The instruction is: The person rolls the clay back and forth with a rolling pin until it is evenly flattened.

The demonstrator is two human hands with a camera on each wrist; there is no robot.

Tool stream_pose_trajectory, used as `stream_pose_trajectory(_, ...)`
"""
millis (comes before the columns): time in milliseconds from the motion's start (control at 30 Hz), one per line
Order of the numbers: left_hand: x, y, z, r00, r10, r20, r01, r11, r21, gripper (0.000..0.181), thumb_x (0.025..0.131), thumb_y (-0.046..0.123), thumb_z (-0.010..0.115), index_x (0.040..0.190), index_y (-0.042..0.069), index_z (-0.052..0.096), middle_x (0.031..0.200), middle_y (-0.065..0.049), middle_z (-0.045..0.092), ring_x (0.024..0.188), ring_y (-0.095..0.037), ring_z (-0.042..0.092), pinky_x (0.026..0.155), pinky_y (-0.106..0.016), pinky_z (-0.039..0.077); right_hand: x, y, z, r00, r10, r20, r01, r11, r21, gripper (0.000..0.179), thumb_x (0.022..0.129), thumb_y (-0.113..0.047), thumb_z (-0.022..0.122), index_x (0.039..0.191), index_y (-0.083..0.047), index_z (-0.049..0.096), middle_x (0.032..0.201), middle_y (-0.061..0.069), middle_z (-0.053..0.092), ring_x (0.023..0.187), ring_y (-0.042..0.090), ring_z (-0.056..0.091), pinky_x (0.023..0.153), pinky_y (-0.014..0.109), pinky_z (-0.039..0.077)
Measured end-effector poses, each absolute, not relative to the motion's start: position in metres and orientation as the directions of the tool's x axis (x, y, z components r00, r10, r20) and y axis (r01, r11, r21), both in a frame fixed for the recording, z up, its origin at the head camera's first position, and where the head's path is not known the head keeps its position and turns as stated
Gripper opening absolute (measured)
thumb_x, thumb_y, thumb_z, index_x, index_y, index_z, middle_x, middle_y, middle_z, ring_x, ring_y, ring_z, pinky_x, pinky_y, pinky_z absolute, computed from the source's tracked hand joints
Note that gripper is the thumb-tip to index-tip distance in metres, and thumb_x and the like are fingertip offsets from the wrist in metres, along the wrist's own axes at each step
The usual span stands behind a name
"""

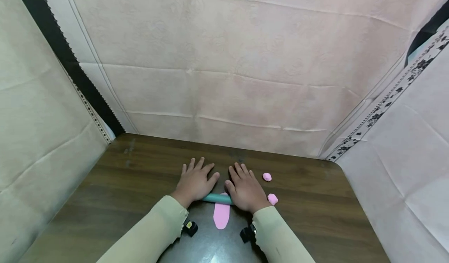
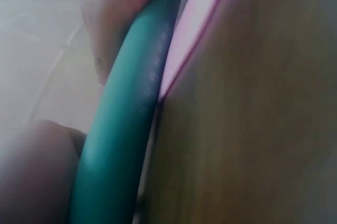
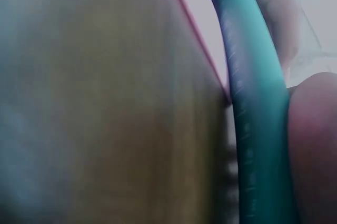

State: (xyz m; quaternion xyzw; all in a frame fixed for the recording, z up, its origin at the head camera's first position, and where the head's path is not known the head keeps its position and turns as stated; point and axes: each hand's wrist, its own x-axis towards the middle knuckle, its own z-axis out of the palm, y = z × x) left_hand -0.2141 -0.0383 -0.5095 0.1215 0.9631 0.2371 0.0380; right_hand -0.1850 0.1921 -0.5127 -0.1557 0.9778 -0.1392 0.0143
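A teal rolling pin [image 1: 217, 198] lies crosswise on the dark work surface, over a flattened pink strip of dough or clay [image 1: 221, 217]. My left hand [image 1: 194, 182] rests on the pin's left end with fingers straight and spread. On the other end lies my right hand [image 1: 246, 188], fingers stretched forward and the palm over the pin. Small pale marks run along the pin [image 3: 258, 98] in the right wrist view. The pink strip [image 2: 192, 29] passes beneath the pin in the left wrist view. Both ends of the pin are hidden under my hands in the head view.
Two small pink lumps sit right of my right hand: one farther back [image 1: 267, 177], one close beside the hand [image 1: 272, 199]. A dark grey mat [image 1: 210, 247] lies under the strip on the brown wooden table [image 1: 308, 216]. Pale cloth [image 1: 224, 99] hangs behind and at both sides.
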Motion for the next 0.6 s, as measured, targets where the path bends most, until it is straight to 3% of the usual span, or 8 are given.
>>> stream_pose_trajectory(600, -0.258, -0.036, -0.52, -0.973, 0.23, -0.023, 0.194, 0.867, 0.459, 0.071, 0.115, 0.068, 0.043, 0.172, 0.027, 0.049, 0.189, -0.017, 0.017, 0.175, -0.052, 0.007, 0.137, -0.078, 0.007, -0.224, 0.196, -0.511, -0.954, -0.3, -0.017, -0.283, 0.915, -0.286, 0.067, 0.121, -0.056, 0.034, 0.178, -0.021, 0.037, 0.188, 0.007, 0.027, 0.177, 0.033, 0.016, 0.141, 0.06, 0.021)
